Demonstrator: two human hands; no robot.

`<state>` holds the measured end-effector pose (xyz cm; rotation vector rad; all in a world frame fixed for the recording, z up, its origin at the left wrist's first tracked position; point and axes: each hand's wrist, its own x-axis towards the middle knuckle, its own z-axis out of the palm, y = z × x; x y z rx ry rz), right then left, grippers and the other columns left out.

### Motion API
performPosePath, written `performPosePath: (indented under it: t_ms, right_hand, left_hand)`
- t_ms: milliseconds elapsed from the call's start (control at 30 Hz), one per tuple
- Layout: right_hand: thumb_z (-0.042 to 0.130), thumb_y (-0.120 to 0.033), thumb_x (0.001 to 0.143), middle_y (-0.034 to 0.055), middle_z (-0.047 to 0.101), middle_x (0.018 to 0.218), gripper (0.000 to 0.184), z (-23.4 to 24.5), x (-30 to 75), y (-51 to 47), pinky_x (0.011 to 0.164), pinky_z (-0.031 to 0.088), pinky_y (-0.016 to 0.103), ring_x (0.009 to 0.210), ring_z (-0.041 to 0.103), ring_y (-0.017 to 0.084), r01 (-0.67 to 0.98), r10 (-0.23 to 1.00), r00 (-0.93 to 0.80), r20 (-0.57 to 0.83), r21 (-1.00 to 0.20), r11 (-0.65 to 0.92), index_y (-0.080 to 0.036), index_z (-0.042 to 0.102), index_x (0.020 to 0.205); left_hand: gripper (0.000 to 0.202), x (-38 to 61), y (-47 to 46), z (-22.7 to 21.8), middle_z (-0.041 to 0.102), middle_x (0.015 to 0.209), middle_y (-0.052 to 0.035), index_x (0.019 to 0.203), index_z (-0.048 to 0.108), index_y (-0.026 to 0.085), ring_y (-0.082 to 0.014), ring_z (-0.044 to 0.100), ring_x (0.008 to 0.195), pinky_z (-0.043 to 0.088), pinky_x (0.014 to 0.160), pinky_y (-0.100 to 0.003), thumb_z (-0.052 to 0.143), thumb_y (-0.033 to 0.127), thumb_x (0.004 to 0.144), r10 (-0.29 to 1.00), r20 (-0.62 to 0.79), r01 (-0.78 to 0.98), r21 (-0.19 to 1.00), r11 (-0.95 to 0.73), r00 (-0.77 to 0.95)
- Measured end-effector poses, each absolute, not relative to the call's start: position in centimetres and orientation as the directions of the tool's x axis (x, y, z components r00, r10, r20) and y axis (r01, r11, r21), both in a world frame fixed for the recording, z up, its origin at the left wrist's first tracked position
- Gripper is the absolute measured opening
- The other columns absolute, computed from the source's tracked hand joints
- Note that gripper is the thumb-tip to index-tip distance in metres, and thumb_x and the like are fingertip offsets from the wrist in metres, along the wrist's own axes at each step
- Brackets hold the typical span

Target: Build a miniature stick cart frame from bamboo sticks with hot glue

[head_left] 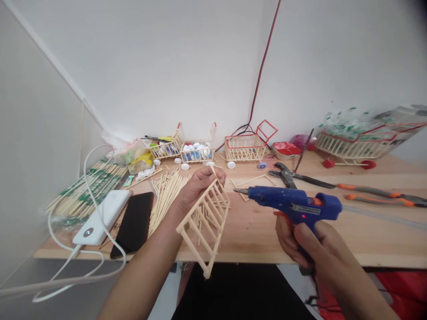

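Observation:
Between the fingers of my left hand [203, 183] is a small ladder-like frame [200, 238] of pale wooden sticks, tilted with its lower corner toward me. My right hand [313, 251] is wrapped round the handle of a blue hot glue gun [290, 202], whose red light is lit. The gun's metal nozzle points left, a short way to the right of the frame and apart from it. Under and behind my left hand lies a heap of loose wooden sticks [168, 191]. Behind the nozzle, a thin stick outline [250, 181] lies flat on the table.
Along the wall stand miniature stick carts, including a red-rimmed one [245, 149] and a larger one [353, 144]. Pliers [376, 191] and black cutters [303, 178] lie at right. A phone [133, 224], white power bank [102, 218] with cable, and packaged sticks [90, 186] crowd the left.

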<state>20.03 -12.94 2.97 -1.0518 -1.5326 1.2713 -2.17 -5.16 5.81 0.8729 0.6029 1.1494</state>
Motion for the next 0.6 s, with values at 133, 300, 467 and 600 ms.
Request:
performPosePath:
  t_ms: [133,300,467,600]
  right_hand:
    - [0.037,-0.066,0.090,-0.0035,0.039,0.051,0.051,3.3,19.8,-13.0,0.044,0.022,0.026,0.043,0.030,0.008,0.024,0.957,-0.274,0.092,-0.994,0.103,-0.019,0.046,0.070]
    - [0.045,-0.056,0.090,-0.0006,0.051,0.060,0.039,2.2,20.2,-12.6,0.049,0.038,0.025,0.051,0.045,0.012,0.316,0.982,-0.131,0.133,-0.934,0.169,-0.019,0.056,0.085]
    - [0.053,-0.043,0.086,0.0042,0.065,0.084,0.025,1.4,20.8,-11.9,0.064,0.049,0.029,0.073,0.061,0.020,0.645,0.946,-0.028,0.322,-0.717,0.263,-0.023,0.062,0.097]
    - [0.053,-0.032,0.086,0.0070,0.064,0.101,0.028,0.9,21.1,-10.8,0.071,0.052,0.032,0.090,0.063,0.024,0.723,0.900,-0.138,0.413,-0.580,0.377,-0.025,0.055,0.113]
  left_hand:
    - [0.021,-2.8,-3.1,4.5,0.057,0.073,-0.0004,0.073,0.065,0.012,-0.0073,0.049,0.060,0.039,0.056,-0.019,0.080,0.026,0.069,0.888,0.127,-0.496,0.859,0.124,0.442]
    - [0.019,-2.9,-1.5,2.9,0.059,0.072,-0.0001,0.078,0.068,0.013,-0.0056,0.050,0.055,0.040,0.054,-0.018,0.079,0.027,0.070,0.868,0.155,-0.515,0.848,0.129,0.472]
    - [0.023,-3.0,-0.7,2.2,0.060,0.070,-0.0007,0.079,0.071,0.013,-0.0061,0.052,0.055,0.041,0.052,-0.017,0.082,0.029,0.066,0.893,0.154,-0.541,0.833,0.112,0.422]
    - [0.024,-2.8,-0.5,2.3,0.062,0.069,-0.0005,0.081,0.072,0.013,-0.0062,0.054,0.057,0.044,0.054,-0.017,0.083,0.027,0.065,0.943,0.119,-0.559,0.825,0.080,0.310]
